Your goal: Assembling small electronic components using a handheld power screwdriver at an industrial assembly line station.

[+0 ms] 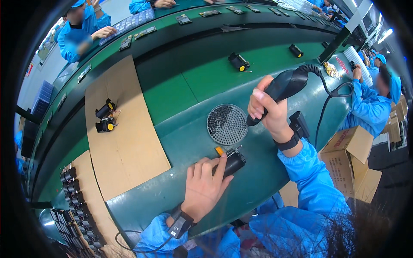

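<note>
My right hand (pixel 273 109) grips a black electric screwdriver (pixel 289 84) with a coiled cord, its tip pointing down and left. That tip is at the right rim of a round grey tray (pixel 234 136) pitted with small holes; tiny dark pieces, apparently screws, cover its upper left part. Below the tray, my left hand (pixel 205 182) holds a black cylindrical housing (pixel 234 164) against the green bench, fingers over its left side. An orange tab (pixel 220 151) sticks up beside my index fingertip. The housing's underside is hidden.
A cardboard sheet (pixel 124 142) at left carries two black units (pixel 105 109). More black parts (pixel 77 198) stand in rows at far left. Similar units (pixel 238 62) sit on the green belt beyond. An open carton (pixel 344 159) stands right. Blue-clad people work around the line.
</note>
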Tool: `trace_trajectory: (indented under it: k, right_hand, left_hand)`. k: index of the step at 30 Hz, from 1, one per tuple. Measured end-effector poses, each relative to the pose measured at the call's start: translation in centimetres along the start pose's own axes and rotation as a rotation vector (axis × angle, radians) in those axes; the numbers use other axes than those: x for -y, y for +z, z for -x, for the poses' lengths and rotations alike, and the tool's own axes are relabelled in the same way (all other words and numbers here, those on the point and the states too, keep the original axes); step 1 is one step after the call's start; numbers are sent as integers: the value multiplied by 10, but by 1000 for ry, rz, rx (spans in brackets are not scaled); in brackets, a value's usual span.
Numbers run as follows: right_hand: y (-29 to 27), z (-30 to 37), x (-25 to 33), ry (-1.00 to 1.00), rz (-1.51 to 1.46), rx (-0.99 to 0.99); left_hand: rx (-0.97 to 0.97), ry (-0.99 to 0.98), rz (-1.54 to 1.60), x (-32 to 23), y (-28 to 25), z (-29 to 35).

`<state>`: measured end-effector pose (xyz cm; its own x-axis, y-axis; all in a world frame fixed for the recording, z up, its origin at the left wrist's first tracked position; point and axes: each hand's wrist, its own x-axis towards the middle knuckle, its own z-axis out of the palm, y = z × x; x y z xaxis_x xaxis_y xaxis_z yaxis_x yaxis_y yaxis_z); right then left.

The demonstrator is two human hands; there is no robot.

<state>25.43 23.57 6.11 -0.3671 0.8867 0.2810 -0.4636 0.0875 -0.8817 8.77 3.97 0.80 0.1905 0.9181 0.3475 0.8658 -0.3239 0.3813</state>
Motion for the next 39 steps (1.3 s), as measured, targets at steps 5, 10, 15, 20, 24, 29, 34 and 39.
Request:
trace_trajectory:
  k: [5,10,15,20,24,29,34,39]
  right_hand:
    - [4,4,-1,10,111,64]
    - [-1,6,3,-70,40,35]
    - [19,17,29,-122,-129,167]
    - [51,42,20,-66,-77,288]
    - [49,50,10,-8,-174,316]
    - [47,52,4,-16,-171,338]
    - [48,56,7,-3,-110,364]
    - [46,58,9,21,-108,365]
  left_hand:
    - [-29,-34,18,0,-5,-1]
    - [-55,1,51,6,-4,-5]
    - [-54,-19,56,4,-8,-3]
    - [-64,-21,69,6,-8,-3]
    - [-69,-21,90,6,-8,-4]
    - [-65,-30,93,6,-9,-3]
    - [-60,-35,105,6,-10,-4]
    - [-55,-39,112,6,-10,-4]
